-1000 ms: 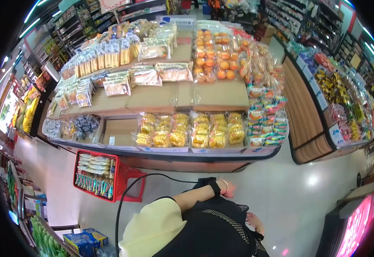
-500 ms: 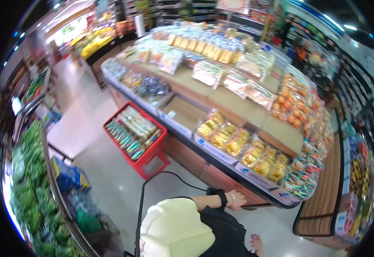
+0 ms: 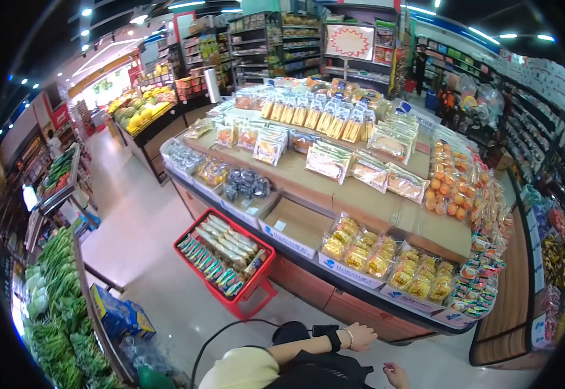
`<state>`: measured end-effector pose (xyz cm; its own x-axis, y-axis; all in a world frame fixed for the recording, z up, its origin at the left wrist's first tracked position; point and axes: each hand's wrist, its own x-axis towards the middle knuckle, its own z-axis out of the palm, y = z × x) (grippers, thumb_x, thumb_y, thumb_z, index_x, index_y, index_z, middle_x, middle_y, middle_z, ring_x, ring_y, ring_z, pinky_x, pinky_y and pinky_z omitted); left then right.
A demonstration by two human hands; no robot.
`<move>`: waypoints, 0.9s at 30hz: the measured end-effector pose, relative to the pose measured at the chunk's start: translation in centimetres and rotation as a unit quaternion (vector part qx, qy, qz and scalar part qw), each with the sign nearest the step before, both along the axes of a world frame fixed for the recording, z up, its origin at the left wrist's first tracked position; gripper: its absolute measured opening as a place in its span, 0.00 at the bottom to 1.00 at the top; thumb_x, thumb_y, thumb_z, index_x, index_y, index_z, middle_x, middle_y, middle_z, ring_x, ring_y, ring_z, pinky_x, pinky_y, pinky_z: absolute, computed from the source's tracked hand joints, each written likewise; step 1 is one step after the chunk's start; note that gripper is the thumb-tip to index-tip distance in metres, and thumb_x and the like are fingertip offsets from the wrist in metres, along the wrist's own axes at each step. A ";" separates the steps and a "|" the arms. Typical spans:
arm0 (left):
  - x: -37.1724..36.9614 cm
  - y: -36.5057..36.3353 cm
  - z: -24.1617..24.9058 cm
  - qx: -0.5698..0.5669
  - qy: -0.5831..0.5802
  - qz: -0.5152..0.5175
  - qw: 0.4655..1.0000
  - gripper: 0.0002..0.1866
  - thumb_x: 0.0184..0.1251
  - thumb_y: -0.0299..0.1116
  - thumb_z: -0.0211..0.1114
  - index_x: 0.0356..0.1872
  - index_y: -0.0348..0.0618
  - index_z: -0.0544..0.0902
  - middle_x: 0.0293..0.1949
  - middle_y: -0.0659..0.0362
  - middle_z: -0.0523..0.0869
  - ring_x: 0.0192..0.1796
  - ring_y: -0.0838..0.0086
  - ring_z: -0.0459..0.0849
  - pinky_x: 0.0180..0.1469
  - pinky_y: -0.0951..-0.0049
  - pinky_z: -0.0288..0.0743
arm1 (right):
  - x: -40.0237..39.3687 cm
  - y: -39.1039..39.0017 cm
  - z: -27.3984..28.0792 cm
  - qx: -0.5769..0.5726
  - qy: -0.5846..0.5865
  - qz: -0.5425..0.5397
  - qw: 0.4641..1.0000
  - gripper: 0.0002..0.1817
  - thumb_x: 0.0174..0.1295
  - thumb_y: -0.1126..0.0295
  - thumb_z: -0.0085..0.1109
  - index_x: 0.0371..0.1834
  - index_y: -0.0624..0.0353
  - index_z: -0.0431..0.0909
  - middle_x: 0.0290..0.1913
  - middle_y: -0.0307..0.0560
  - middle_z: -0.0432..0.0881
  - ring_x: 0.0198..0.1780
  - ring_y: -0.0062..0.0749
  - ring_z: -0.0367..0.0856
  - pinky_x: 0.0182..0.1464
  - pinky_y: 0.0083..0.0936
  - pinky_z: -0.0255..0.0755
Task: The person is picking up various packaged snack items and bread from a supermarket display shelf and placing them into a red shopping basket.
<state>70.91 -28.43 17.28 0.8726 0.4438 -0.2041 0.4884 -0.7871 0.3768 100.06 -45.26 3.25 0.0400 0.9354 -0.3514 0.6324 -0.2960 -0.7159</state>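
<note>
My left hand (image 3: 361, 337), with a black watch (image 3: 326, 337) and a thin bracelet at the wrist, reaches across my body from a cream sleeve (image 3: 243, 369). Its fingers are loosely extended, with nothing visible in them. It is nearest to the front of the display stand (image 3: 367, 314). Lower down, my right hand (image 3: 396, 375) shows only in part, fingers slightly bent and apart, holding nothing visible. In front of me the stand carries bags of yellow food pieces (image 3: 380, 256), bags of orange round items (image 3: 448, 188) and flat white packets (image 3: 328, 162).
A red basket (image 3: 273, 256) of packaged goods sits against the stand's front left. Leafy greens (image 3: 62, 311) fill a shelf on the left, beside a blue box (image 3: 120, 314). A wood-sided counter (image 3: 503, 279) stands at right. A person (image 3: 420, 61) is far back.
My view has tilted up, so the stand and basket appear lower and further right. My left hand has shifted down in view; its fingers look more extended.
</note>
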 end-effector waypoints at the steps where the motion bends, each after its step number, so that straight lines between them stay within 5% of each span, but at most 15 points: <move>1: -0.7 1.0 0.9 -0.013 -0.034 0.000 0.999 0.21 0.64 0.47 0.60 0.52 0.45 0.77 0.50 0.50 0.82 0.51 0.55 0.83 0.48 0.52 0.77 | 0.3 1.4 -0.7 0.000 -0.004 -0.013 1.000 0.15 0.65 0.65 0.56 0.52 0.56 0.81 0.42 0.48 0.87 0.38 0.33 0.85 0.43 0.30 0.77; 4: -6.5 4.6 0.1 -0.047 -0.162 0.019 0.986 0.22 0.64 0.46 0.59 0.55 0.47 0.76 0.49 0.51 0.82 0.50 0.54 0.83 0.48 0.52 0.77 | 1.0 7.3 1.8 0.030 -0.108 0.046 0.993 0.11 0.62 0.63 0.58 0.40 0.56 0.85 0.33 0.49 0.86 0.36 0.40 0.85 0.41 0.35 0.78; 6: -13.0 6.7 0.1 -0.017 -0.136 0.069 0.988 0.21 0.62 0.44 0.61 0.54 0.48 0.78 0.47 0.52 0.83 0.49 0.56 0.84 0.47 0.53 0.78 | -2.7 14.2 12.3 0.059 -0.189 0.084 0.977 0.10 0.58 0.63 0.62 0.34 0.58 0.84 0.33 0.53 0.86 0.36 0.45 0.85 0.39 0.37 0.77; 7: -16.7 7.5 1.5 0.001 -0.065 0.122 0.990 0.19 0.61 0.42 0.61 0.52 0.48 0.79 0.45 0.53 0.84 0.47 0.57 0.85 0.45 0.53 0.79 | -1.9 17.2 11.1 0.159 -0.186 0.096 0.965 0.10 0.55 0.64 0.64 0.33 0.58 0.84 0.30 0.52 0.85 0.33 0.45 0.84 0.38 0.37 0.77; 10: -29.7 8.8 0.4 0.031 -0.042 0.260 0.964 0.14 0.60 0.42 0.61 0.42 0.45 0.80 0.41 0.52 0.84 0.45 0.56 0.85 0.43 0.53 0.80 | -10.7 26.5 19.0 0.181 -0.122 0.096 0.971 0.14 0.52 0.68 0.63 0.43 0.58 0.81 0.39 0.49 0.83 0.44 0.41 0.81 0.49 0.35 0.74; 13: -40.3 9.2 0.2 0.089 0.042 0.319 0.942 0.16 0.62 0.45 0.60 0.43 0.44 0.78 0.40 0.53 0.83 0.44 0.58 0.84 0.41 0.56 0.78 | -20.3 34.3 26.3 0.292 -0.136 0.158 0.933 0.17 0.56 0.70 0.63 0.49 0.60 0.79 0.41 0.49 0.82 0.45 0.41 0.81 0.52 0.35 0.73; 16: -48.0 7.1 0.3 0.044 0.036 0.442 0.895 0.17 0.63 0.42 0.59 0.47 0.42 0.79 0.41 0.52 0.84 0.44 0.56 0.84 0.47 0.53 0.77 | -25.2 43.7 26.3 0.247 -0.056 0.153 0.955 0.19 0.62 0.71 0.60 0.56 0.60 0.75 0.51 0.49 0.80 0.53 0.36 0.80 0.57 0.32 0.70; 19: -53.2 3.6 0.9 0.012 -0.057 0.585 0.809 0.21 0.65 0.41 0.60 0.56 0.43 0.78 0.46 0.49 0.84 0.50 0.54 0.82 0.51 0.55 0.77 | -31.3 52.7 29.0 0.367 -0.187 0.216 0.885 0.21 0.64 0.70 0.60 0.60 0.61 0.72 0.57 0.54 0.78 0.60 0.43 0.76 0.64 0.34 0.67; 22: -54.7 -0.9 -0.5 -0.031 -0.087 0.728 0.679 0.21 0.65 0.40 0.63 0.55 0.41 0.78 0.54 0.46 0.82 0.55 0.50 0.81 0.57 0.57 0.75 | -35.1 63.1 28.9 0.418 -0.195 0.241 0.854 0.27 0.60 0.64 0.66 0.60 0.63 0.71 0.57 0.60 0.76 0.62 0.50 0.73 0.63 0.40 0.67; 24: -53.9 -3.2 -3.1 -0.011 -0.071 0.764 0.641 0.22 0.64 0.39 0.63 0.57 0.44 0.77 0.51 0.47 0.83 0.54 0.51 0.80 0.55 0.56 0.75 | -35.7 68.8 27.6 0.447 -0.303 0.219 0.813 0.30 0.57 0.62 0.67 0.61 0.63 0.71 0.59 0.62 0.75 0.63 0.54 0.72 0.65 0.43 0.65; 27: -50.5 -6.1 -6.1 -0.054 -0.076 0.800 0.593 0.21 0.64 0.37 0.63 0.55 0.37 0.78 0.51 0.45 0.82 0.55 0.50 0.80 0.57 0.55 0.74 | -36.5 74.2 25.3 0.454 -0.273 0.230 0.816 0.32 0.56 0.59 0.67 0.61 0.64 0.72 0.59 0.62 0.75 0.62 0.57 0.71 0.66 0.47 0.64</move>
<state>20.40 -34.54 11.16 -0.6353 0.7202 -0.2788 0.5323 0.6699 0.5176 63.52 28.95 28.59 -0.4708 0.7607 0.4469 0.8253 0.5587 -0.0817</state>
